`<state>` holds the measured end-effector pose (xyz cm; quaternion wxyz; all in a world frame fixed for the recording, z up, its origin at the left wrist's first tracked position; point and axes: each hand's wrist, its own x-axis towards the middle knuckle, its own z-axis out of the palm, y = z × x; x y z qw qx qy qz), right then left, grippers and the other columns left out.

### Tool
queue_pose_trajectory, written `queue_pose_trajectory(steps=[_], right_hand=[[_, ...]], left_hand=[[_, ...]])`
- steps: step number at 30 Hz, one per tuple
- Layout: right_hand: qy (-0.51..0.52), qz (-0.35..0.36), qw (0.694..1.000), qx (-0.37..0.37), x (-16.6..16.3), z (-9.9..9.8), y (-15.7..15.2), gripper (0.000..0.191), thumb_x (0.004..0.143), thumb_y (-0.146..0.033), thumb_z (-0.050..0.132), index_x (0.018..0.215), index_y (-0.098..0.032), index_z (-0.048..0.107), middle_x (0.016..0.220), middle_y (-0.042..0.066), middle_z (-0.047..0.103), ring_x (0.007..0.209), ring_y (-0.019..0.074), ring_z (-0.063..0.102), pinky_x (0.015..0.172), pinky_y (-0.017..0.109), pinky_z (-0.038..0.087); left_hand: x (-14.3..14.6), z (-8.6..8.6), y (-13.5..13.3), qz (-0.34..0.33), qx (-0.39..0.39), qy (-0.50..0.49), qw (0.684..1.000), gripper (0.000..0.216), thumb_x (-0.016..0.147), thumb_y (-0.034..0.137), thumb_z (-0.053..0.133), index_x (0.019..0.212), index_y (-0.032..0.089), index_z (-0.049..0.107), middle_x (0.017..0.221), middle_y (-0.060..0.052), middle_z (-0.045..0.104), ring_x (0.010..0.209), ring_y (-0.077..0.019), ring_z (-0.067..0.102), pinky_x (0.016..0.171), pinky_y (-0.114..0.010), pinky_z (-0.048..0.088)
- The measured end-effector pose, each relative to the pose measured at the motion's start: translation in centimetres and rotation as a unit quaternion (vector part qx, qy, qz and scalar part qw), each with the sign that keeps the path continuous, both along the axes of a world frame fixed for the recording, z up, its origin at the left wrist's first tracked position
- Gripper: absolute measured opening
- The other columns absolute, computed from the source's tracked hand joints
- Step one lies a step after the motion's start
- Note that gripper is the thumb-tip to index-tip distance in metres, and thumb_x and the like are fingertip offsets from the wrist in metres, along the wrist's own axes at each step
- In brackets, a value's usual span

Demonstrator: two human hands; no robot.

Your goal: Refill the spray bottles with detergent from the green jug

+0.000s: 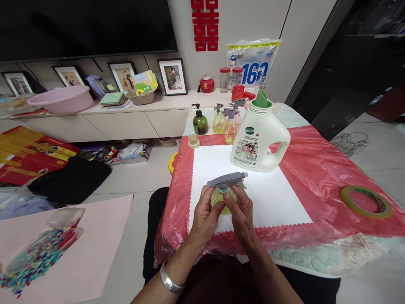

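Note:
Between both hands is a small ribbed spray bottle point(225, 210) of yellowish clear plastic, topped by a grey trigger sprayer head point(227, 179). My left hand point(204, 213) wraps its left side, thumb on the front. From the right, my right hand point(242, 209) closes on it, its thumb near the neck. The bottle is over a white sheet point(272, 202) with scalloped edges. Just beyond stands a large cream detergent jug point(261, 139), uncapped, with a green spout point(261, 99) in its mouth. A translucent cap point(193, 141) sits at the sheet's upper left corner.
Behind the jug are several spray bottles point(230, 128) and a green pump bottle point(200, 122). A roll of tape point(365, 201) lies at right on the red plastic cover point(322, 164). Left of the table, a pink board point(104, 249) bears colourful small pieces point(38, 259).

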<state>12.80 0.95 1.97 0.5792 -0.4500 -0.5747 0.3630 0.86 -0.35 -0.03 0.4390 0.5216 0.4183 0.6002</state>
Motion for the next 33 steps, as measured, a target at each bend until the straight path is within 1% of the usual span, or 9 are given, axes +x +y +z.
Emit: queue_pose_trajectory(steps=[3,8,13,17,22,25,27,31,33], right_hand=[[0.003,-0.005,1.0,-0.003,-0.1,0.0,0.1,0.028,0.094,-0.045,0.064,0.105,-0.021,0.075,0.1,0.004,0.069,0.095,0.0201,0.062,0.091,0.035,0.05],[0.031,-0.026,0.999,-0.01,-0.6,-0.3,0.0,0.027,0.089,-0.041,0.071,0.105,-0.02,0.075,0.102,0.005,0.069,0.098,0.0206,0.062,0.094,0.036,0.051],[0.026,0.0,1.0,-0.018,-0.3,0.0,0.1,0.029,0.091,-0.045,0.068,0.104,-0.02,0.076,0.101,0.005,0.069,0.094,0.0202,0.063,0.093,0.035,0.05],[0.017,0.017,0.999,-0.023,0.1,0.4,0.2,0.032,0.092,-0.046,0.066,0.109,-0.021,0.077,0.1,0.004,0.07,0.093,0.0203,0.063,0.093,0.036,0.05],[0.04,-0.001,0.999,-0.03,-0.5,0.0,0.1,0.026,0.089,-0.043,0.071,0.1,-0.021,0.077,0.101,0.004,0.07,0.098,0.0208,0.062,0.095,0.035,0.049],[0.055,-0.012,0.998,-0.035,-0.8,-0.3,0.0,0.026,0.088,-0.041,0.073,0.103,-0.02,0.076,0.106,0.004,0.069,0.101,0.0206,0.062,0.095,0.034,0.049],[0.055,0.002,0.998,-0.034,-0.6,-0.3,0.0,0.027,0.088,-0.042,0.072,0.105,-0.02,0.075,0.107,0.005,0.069,0.101,0.0204,0.063,0.094,0.033,0.049],[0.036,0.054,0.997,-0.03,0.2,0.4,0.3,0.029,0.092,-0.045,0.067,0.1,-0.02,0.077,0.091,0.004,0.068,0.098,0.0208,0.063,0.1,0.035,0.047],[0.037,0.066,0.997,-0.033,0.4,0.6,0.4,0.03,0.093,-0.046,0.065,0.1,-0.02,0.078,0.09,0.004,0.068,0.098,0.0208,0.063,0.101,0.036,0.047]], left_hand=[[0.0,-0.1,0.0,0.008,-0.008,-0.003,1.0,0.038,0.093,0.037,0.07,0.129,0.028,0.064,0.124,-0.007,0.062,0.123,-0.0252,0.058,0.112,-0.041,0.045],[-0.1,-0.2,0.0,0.012,-0.02,-0.002,1.0,0.038,0.092,0.039,0.07,0.128,0.027,0.064,0.124,-0.007,0.061,0.121,-0.0247,0.059,0.109,-0.039,0.046],[-0.1,-0.1,0.0,0.004,-0.011,0.006,1.0,0.037,0.094,0.037,0.068,0.129,0.028,0.063,0.123,-0.006,0.06,0.122,-0.024,0.058,0.109,-0.038,0.046],[-0.1,-0.2,-0.1,0.007,-0.001,0.012,1.0,0.039,0.094,0.035,0.068,0.131,0.027,0.062,0.125,-0.007,0.06,0.125,-0.0249,0.057,0.112,-0.04,0.044],[-0.1,-0.9,-0.1,0.007,0.0,0.003,1.0,0.042,0.094,0.038,0.068,0.135,0.03,0.061,0.129,-0.007,0.06,0.127,-0.0244,0.056,0.113,-0.04,0.043],[-0.1,-0.8,-0.1,0.018,0.005,0.0,1.0,0.044,0.092,0.041,0.07,0.134,0.029,0.062,0.13,-0.006,0.059,0.127,-0.024,0.056,0.114,-0.04,0.042],[0.0,-0.5,-0.1,0.014,-0.001,0.002,1.0,0.042,0.093,0.041,0.069,0.132,0.029,0.063,0.128,-0.006,0.06,0.124,-0.0233,0.057,0.113,-0.038,0.043],[0.0,0.3,-0.1,0.001,0.002,0.012,1.0,0.038,0.095,0.036,0.067,0.132,0.029,0.063,0.124,-0.005,0.06,0.123,-0.022,0.057,0.111,-0.036,0.044],[0.0,0.2,-0.1,0.002,0.008,0.016,1.0,0.04,0.095,0.036,0.067,0.134,0.028,0.061,0.127,-0.006,0.06,0.126,-0.0227,0.056,0.113,-0.037,0.042]])
